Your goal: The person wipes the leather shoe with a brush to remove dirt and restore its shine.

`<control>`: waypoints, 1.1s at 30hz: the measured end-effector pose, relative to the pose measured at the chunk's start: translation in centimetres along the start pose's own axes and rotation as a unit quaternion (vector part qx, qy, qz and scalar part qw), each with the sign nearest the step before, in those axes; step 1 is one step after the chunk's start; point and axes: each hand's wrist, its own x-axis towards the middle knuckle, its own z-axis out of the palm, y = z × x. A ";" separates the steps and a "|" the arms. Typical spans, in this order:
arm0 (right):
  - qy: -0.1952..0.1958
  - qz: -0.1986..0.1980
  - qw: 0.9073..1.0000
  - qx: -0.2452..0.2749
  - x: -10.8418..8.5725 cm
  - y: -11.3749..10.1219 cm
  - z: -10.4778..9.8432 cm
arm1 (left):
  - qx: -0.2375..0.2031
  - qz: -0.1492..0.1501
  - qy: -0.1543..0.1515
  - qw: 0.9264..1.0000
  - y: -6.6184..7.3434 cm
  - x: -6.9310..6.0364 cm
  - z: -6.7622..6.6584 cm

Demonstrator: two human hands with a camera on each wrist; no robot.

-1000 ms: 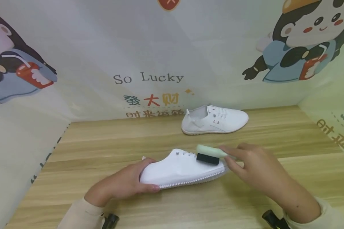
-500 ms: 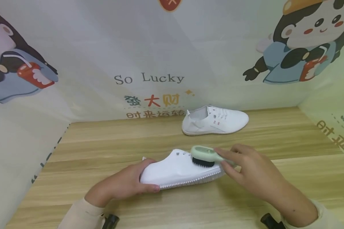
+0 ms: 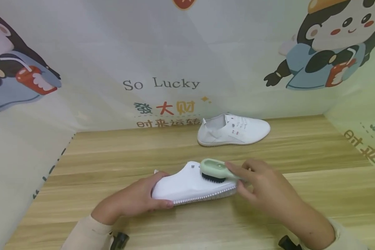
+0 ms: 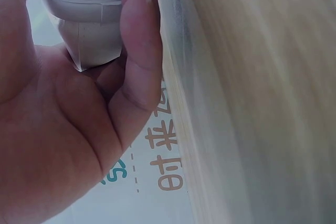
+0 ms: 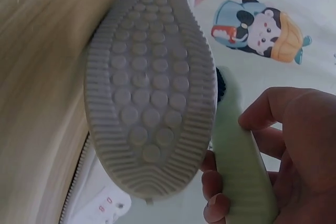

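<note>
My left hand (image 3: 140,196) grips the heel end of a white lace-up shoe (image 3: 181,187), its toe pointing right and its sole edge turned toward me. In the left wrist view, fingers curl round the shoe heel (image 4: 92,40). My right hand (image 3: 262,184) holds a pale green brush (image 3: 217,167) by its handle, and the black bristles (image 3: 213,178) rest on the upper near the laces. From the right wrist, the studded sole (image 5: 149,82) shows beside the brush handle (image 5: 239,166). The brush hides part of the laces.
A second white shoe (image 3: 237,132) lies at the back of the wooden table (image 3: 128,149), toe to the right, near the printed backdrop (image 3: 112,52). Printed side walls border the table. Black wrist mounts (image 3: 120,240) show at the bottom edge.
My right hand has drawn the brush leftward along the shoe's upper, from near the toe toward the laces, and the brush back has tilted into view. My left hand keeps its grip.
</note>
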 end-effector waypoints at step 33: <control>-0.003 -0.071 0.997 -0.005 -0.7 -1.5 1.0 | 0.075 0.058 0.071 0.993 1.6 -0.6 0.4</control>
